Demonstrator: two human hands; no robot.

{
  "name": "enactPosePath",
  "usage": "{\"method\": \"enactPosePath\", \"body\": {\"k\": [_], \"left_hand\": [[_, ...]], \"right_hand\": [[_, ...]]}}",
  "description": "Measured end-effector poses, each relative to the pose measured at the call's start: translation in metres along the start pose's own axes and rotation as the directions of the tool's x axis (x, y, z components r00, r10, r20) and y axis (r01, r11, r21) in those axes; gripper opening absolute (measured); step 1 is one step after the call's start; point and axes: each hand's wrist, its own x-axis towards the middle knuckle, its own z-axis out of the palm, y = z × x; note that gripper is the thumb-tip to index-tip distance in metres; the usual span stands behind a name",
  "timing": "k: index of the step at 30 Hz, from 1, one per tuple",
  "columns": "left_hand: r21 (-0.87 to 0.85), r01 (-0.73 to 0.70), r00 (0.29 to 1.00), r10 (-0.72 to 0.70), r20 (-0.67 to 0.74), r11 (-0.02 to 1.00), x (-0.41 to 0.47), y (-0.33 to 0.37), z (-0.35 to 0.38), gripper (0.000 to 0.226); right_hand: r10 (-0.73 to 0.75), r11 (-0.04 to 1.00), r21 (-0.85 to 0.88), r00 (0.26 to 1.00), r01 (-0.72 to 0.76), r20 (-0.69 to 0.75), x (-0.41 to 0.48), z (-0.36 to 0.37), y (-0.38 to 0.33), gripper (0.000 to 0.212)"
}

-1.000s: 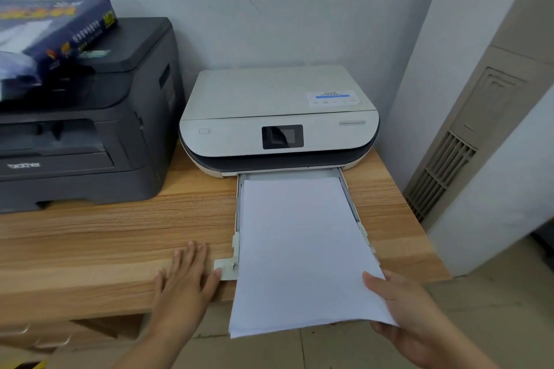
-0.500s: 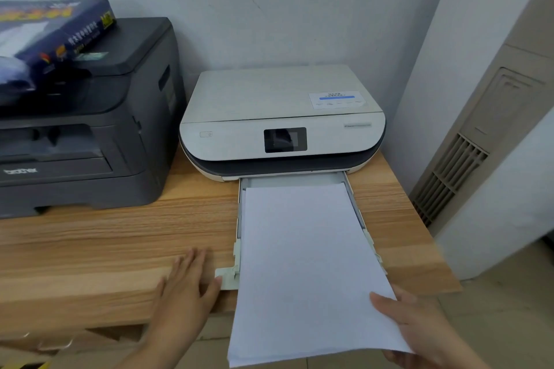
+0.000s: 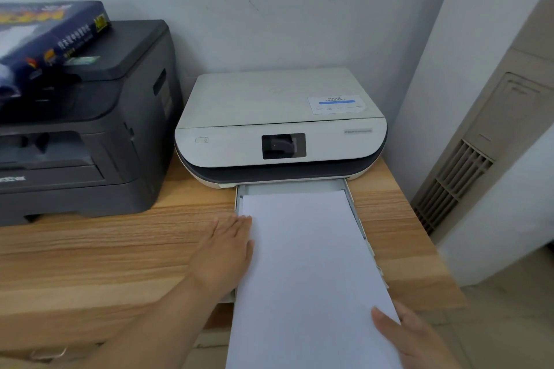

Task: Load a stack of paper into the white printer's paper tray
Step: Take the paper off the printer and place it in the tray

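So the paper [image 3: 302, 272] is a white stack lying lengthwise in the tray [image 3: 292, 187], which is pulled out of the front of the white printer [image 3: 278, 126]. Far edge of the stack sits a bit short of the printer's slot, with a strip of bare tray showing at 12 o'clock from it. The near end hangs out past the table [image 3: 90, 255] edge toward 6 o'clock.

Left hand [image 3: 224, 252] is at 9 o'clock of the stack, flat and palm down, fingers together and pointing toward the printer, pressed along the paper's left edge over the tray's left rail. Its grip isn't closed around anything, it's just laid flat against the side.

Right hand [image 3: 410, 338] is at 5 o'clock of the stack, at the near right corner. Thumb lies on top of the sheet, the rest of the fingers go under, so the grip looks pinched on the paper corner.

Printer has a small dark screen [image 3: 283, 146] in the middle of its front and a sticker [image 3: 337, 104] on the lid at 2 o'clock. At 9 o'clock from it there's a black printer [image 3: 90, 129] on the same table, with a blue ream pack [image 3: 45, 36] lying on top. At 3 o'clock, off the table, stands a beige vented unit [image 3: 467, 165] against the wall.
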Motion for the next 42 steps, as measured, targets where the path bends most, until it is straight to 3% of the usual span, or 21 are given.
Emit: {"method": "enactPosePath", "body": {"k": [3,5,8,9,10,13,18,21,23,28,31,39,42], "left_hand": [[0.044,0.012,1.0,-0.013,0.025,0.999,0.002,0.003,0.007,0.071],[0.044,0.027,0.999,-0.029,0.043,0.999,0.002,0.006,0.011,0.067],[-0.069,0.049,0.997,-0.045,0.06,0.996,0.005,0.009,0.01,0.059],[-0.111,0.056,0.996,-0.048,0.073,0.992,0.006,0.009,0.009,0.058],[-0.149,0.064,0.995,-0.052,0.085,0.987,0.008,0.009,0.009,0.058],[-0.212,0.094,0.992,-0.074,0.104,0.973,0.012,0.013,0.01,0.06],[-0.204,0.122,0.991,-0.107,0.081,0.971,0.016,0.015,0.016,0.067],[-0.219,0.124,0.992,-0.114,0.059,0.968,0.014,0.015,0.018,0.066],[-0.233,0.121,0.992,-0.111,0.058,0.965,0.014,0.015,0.018,0.067],[-0.208,0.125,0.99,-0.11,0.083,0.97,0.016,0.015,0.017,0.066],[-0.173,0.128,0.99,-0.116,0.081,0.977,0.017,0.014,0.016,0.065],[-0.204,0.124,0.989,-0.104,0.106,0.971,0.02,0.015,0.008,0.06],[-0.115,0.088,0.995,-0.083,0.051,0.99,0.024,0.019,-0.002,0.056]], "right_hand": [[0.022,1.0,-0.016,0.999,-0.023,-0.037,0.002,0.003,-0.006,0.037],[0.013,0.999,-0.032,0.999,-0.014,-0.048,0.003,0.003,-0.009,0.039],[-0.009,0.999,-0.037,0.999,0.007,-0.049,0.006,0.005,-0.008,0.104],[-0.016,0.999,-0.036,0.998,0.014,-0.054,0.007,0.006,-0.008,0.111],[-0.016,0.999,-0.04,0.999,0.014,-0.041,0.007,0.006,-0.009,0.106],[-0.057,0.998,-0.003,0.998,0.057,-0.031,0.009,0.008,-0.012,0.06],[-0.061,0.997,-0.044,0.998,0.06,-0.027,0.006,0.014,-0.012,0.063],[-0.011,0.997,-0.075,0.998,0.007,-0.059,0.009,0.013,-0.012,0.021],[0.037,0.996,-0.079,0.995,-0.044,-0.088,0.01,0.008,-0.009,0.013],[0.147,0.989,0.013,0.97,-0.147,-0.193,0.017,0.004,-0.003,0.008],[0.18,0.983,0.054,0.965,-0.173,-0.19,0.019,0.004,-0.004,0.018],[0.187,0.965,0.214,0.972,-0.154,-0.143,0.03,0.001,-0.011,0.017],[0.203,0.956,0.243,0.969,-0.165,-0.14,0.034,0.001,-0.01,0.032]]}}
